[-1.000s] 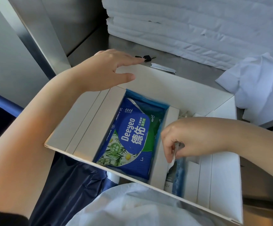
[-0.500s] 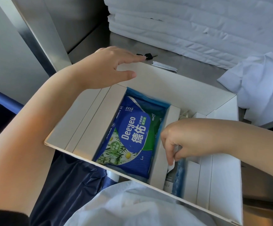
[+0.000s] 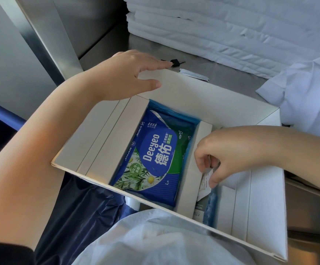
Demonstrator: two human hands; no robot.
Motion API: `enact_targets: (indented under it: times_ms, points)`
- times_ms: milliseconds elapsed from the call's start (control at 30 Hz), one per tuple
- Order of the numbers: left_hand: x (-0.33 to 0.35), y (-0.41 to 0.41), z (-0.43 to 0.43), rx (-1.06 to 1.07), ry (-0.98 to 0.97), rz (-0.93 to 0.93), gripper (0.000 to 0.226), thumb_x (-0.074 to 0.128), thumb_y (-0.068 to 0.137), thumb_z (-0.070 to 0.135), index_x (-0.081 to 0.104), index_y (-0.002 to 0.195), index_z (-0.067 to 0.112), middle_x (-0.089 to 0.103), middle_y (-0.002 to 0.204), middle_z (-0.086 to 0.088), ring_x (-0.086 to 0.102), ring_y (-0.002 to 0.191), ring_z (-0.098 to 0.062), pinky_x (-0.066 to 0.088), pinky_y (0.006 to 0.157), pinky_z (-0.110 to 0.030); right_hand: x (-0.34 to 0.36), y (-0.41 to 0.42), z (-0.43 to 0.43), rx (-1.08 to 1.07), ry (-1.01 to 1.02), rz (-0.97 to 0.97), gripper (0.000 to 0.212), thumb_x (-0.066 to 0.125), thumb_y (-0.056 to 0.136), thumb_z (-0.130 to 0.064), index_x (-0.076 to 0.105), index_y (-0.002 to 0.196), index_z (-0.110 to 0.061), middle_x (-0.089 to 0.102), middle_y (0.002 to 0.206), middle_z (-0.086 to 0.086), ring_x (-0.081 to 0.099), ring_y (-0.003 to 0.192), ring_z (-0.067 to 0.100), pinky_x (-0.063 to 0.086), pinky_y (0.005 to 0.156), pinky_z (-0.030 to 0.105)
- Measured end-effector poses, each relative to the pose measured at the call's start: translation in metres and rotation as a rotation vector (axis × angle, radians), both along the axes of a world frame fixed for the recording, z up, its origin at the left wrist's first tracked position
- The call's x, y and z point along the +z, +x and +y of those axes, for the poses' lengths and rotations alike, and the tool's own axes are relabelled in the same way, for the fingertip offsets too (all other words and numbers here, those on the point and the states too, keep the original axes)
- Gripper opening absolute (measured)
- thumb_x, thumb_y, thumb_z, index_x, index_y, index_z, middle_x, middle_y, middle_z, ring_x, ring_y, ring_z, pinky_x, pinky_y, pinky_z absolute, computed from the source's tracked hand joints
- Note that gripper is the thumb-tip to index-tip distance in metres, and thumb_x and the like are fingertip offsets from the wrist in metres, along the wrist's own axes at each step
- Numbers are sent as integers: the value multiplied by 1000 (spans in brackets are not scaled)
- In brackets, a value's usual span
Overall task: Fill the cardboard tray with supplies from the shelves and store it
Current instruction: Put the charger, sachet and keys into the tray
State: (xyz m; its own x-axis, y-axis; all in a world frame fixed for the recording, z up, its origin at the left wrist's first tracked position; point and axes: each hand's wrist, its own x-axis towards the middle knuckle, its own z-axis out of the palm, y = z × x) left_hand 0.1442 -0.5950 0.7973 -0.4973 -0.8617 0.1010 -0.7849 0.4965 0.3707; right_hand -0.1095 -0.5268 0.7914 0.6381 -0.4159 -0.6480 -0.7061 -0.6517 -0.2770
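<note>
Fingertips [image 3: 201, 162] of the right hand [image 3: 231, 150] pinch a small white paper sachet [image 3: 206, 179] in the right compartment of the white cardboard tray [image 3: 193, 88]. The left hand [image 3: 134, 73] clasps the tray's far wall, thumb inside and fingers over the rim. 1 blue-and-green wet-wipe pack [image 3: 155, 157] lies flat in the middle compartment. The tray's far end rests on a steel shelf [image 3: 222, 69].

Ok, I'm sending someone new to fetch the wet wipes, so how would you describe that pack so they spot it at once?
Find the stacked white linen; the white cardboard tray is just in front. The wipes pack lies flat in its middle compartment. It is the only big blue-and-green pack, printed with Deeyeo and daisies.
</note>
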Motion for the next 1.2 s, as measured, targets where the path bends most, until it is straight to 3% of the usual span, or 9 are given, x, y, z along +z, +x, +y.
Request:
enact_targets:
  times_ms: [100,300,433,600,1000,1100,1200]
  points:
    - [0,1,0,-1,-5,-5,51,47,95,41,32,144,44,43,145,8,32,135,-13,18,107,-29,-4,3,2,38,-3,26,26,72,70,-55,55,84,-41,54,85,-19,54,81,0,49,71,24]
    - [-1,1,0,-7,-9,-2,50,47,95,41,32,143,44,42,146,10,31,136,-13,19,110,-33,-10,6,2,63,-32,38,34,71,67,-61,57,82,-34,58,85,-15,56,77,3,47,63,25]
    - [-2,1,-1,-5,-12,7,50,47,95,42,33,143,44,43,145,9,32,135,-13,18,106,-28,-15,6,3,96,-78,78,40,69,65,-67,55,80,-33,56,77,-14,53,69,3,34,49,21]
    - [-3,1,-1,-11,-24,16,50,47,95,40,35,143,41,45,144,9,35,133,-12,18,104,-27,-20,6,3,104,-144,98,47,68,62,-71,54,77,-29,54,70,-11,49,61,4,26,45,23]
    - [-3,2,0,-9,-27,29,49,48,96,39,35,143,42,46,143,10,33,132,-11,17,102,-23,-25,8,5,148,-226,65,53,66,60,-74,53,82,-28,53,69,-9,45,59,4,29,47,28]
    - [-2,1,1,-7,-25,24,50,48,95,39,35,143,42,45,143,10,33,132,-10,17,102,-23,-18,6,2,115,-175,18,50,66,62,-73,53,87,-32,54,77,-13,48,65,2,32,49,22]
    - [-2,0,1,-8,-22,19,50,48,95,39,35,143,41,45,144,9,33,132,-10,17,102,-23,-2,5,-3,62,-124,-86,42,66,64,-70,48,88,-41,52,85,-19,50,78,-3,41,60,17]
